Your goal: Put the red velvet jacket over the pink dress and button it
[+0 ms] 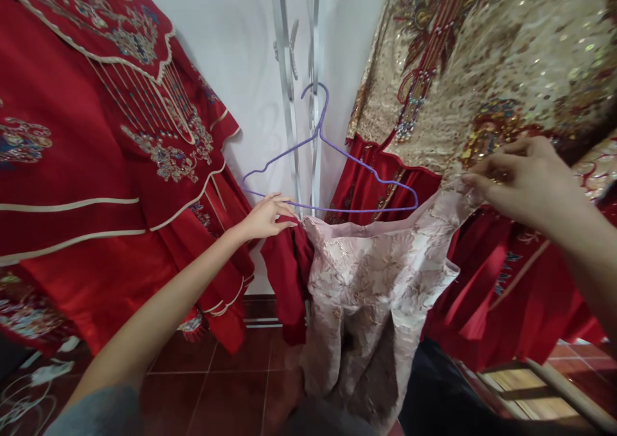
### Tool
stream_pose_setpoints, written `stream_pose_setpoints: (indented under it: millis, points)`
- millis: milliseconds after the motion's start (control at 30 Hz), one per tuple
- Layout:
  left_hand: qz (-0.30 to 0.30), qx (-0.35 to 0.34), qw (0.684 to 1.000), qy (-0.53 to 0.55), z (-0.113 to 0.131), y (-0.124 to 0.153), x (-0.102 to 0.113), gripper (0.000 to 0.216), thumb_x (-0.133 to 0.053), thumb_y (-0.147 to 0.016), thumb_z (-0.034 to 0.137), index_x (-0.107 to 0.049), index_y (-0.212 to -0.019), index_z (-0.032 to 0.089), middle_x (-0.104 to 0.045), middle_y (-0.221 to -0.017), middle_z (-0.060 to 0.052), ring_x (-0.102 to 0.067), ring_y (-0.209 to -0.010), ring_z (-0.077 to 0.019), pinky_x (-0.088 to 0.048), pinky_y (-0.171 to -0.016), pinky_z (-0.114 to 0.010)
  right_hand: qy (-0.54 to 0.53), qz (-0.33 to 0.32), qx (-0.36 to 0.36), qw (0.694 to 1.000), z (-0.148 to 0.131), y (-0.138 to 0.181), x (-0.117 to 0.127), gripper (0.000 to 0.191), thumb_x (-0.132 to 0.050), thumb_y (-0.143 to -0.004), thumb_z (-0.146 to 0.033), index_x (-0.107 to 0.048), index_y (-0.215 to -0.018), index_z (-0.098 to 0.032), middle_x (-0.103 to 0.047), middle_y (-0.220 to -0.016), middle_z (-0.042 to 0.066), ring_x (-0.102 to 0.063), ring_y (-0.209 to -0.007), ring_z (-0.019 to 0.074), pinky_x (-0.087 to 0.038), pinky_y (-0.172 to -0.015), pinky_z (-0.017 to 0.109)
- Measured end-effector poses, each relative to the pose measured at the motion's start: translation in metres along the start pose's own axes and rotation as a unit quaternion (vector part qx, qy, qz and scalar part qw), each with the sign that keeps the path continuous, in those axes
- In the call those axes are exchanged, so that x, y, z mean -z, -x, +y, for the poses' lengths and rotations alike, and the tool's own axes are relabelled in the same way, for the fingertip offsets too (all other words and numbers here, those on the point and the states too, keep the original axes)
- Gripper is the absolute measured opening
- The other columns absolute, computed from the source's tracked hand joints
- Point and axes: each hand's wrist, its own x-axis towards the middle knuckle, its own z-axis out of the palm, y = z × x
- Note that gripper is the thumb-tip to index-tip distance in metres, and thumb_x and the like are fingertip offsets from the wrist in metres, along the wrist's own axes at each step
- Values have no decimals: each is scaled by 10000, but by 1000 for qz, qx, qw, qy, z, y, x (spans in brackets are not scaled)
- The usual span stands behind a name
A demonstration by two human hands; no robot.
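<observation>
A pale pink brocade garment (371, 294) hangs between my hands. My right hand (520, 179) pinches its upper right corner, fingers closed on the cloth. My left hand (267, 217) grips the bottom bar of a purple wire hanger (328, 166) at its left end, next to the garment's other top corner. The hanger's hook sits on a white metal rail (289, 89) against the wall. A dark red cloth (289, 281) hangs below my left hand.
A red embroidered robe (96, 166) fills the left side. A gold sequined robe with red lining (482, 69) hangs at the right. Below are dark red floor tiles (231, 378) and a wooden piece (530, 384) at the lower right.
</observation>
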Motion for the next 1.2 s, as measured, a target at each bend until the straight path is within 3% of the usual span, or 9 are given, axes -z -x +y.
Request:
stream_pose_setpoints:
  millis: [333,500,633,767,867,933,1067,1133,1200]
  points:
    - [1,18,1000,-7,8,5,7,165,-621,-815,323,-750,-895,257,-748,-1019,-1,-522,-1255,-261,-303,-1104,-469,-11,-4,11,1000,-10,-8,3,175,-587,-776,-315,-678,-772,-165,-541,-866,125,-480,-1083,274,-435,-905,376]
    - [3,-3,1000,15,16,3,0,161,-644,-810,320,-753,-914,265,-747,-1024,1,-514,-1269,-267,-323,-1102,-487,-18,-12,16,1000,-40,-29,11,191,-606,-788,-297,-700,-802,-132,-535,-929,145,-473,-1105,286,-422,-937,395]
    - [25,-52,994,95,26,-8,-13,155,-661,-812,326,-755,-905,246,-755,-978,-12,-648,-1068,-205,-330,-1134,-427,-66,2,35,997,-77,-47,10,199,-611,-796,-293,-712,-852,-131,-556,-1044,160,-517,-1072,273,-413,-946,380]
    - [65,-37,983,170,30,-16,-21,166,-685,-793,339,-757,-855,204,-756,-932,-55,-669,-991,-210,-410,-1068,-409,-128,-44,-8,991,-100,-51,-10,201,-558,-847,-323,-676,-883,-165,-652,-949,122,-592,-901,239,-441,-835,343]
    - [82,-13,980,178,26,-14,-20,203,-649,-819,350,-754,-844,178,-749,-916,-86,-674,-932,-213,-491,-940,-379,-177,-117,-37,977,-99,-46,-38,193,-520,-874,-361,-622,-925,-206,-684,-838,66,-615,-765,215,-448,-733,316]
    - [81,-12,985,154,22,-9,-17,204,-636,-828,347,-753,-849,181,-746,-914,-82,-671,-931,-210,-497,-913,-369,-199,-128,-38,971,-96,-41,-56,209,-494,-885,-378,-592,-967,-213,-687,-847,61,-622,-742,215,-449,-696,310]
    - [96,7,994,45,20,4,-5,150,-641,-825,340,-741,-873,239,-746,-966,-30,-625,-1083,-225,-332,-1097,-472,-228,-100,-33,968,-93,-32,-68,291,-448,-904,-421,-602,-1012,-199,-699,-962,86,-645,-830,231,-457,-716,311]
    - [169,66,983,-22,20,14,3,150,-631,-831,352,-733,-872,250,-741,-991,-25,-605,-1118,-239,-174,-1160,-538,-220,-93,-30,971,-92,-31,-60,328,-450,-902,-445,-640,-1011,-200,-710,-966,82,-650,-860,242,-456,-740,313]
    - [262,145,951,-77,17,26,12,183,-611,-841,377,-727,-877,241,-734,-1016,-41,-601,-1115,-252,-53,-1175,-561,-199,-79,-37,976,-90,-33,-49,353,-455,-900,-459,-668,-1019,-203,-718,-944,76,-652,-856,248,-453,-742,313]
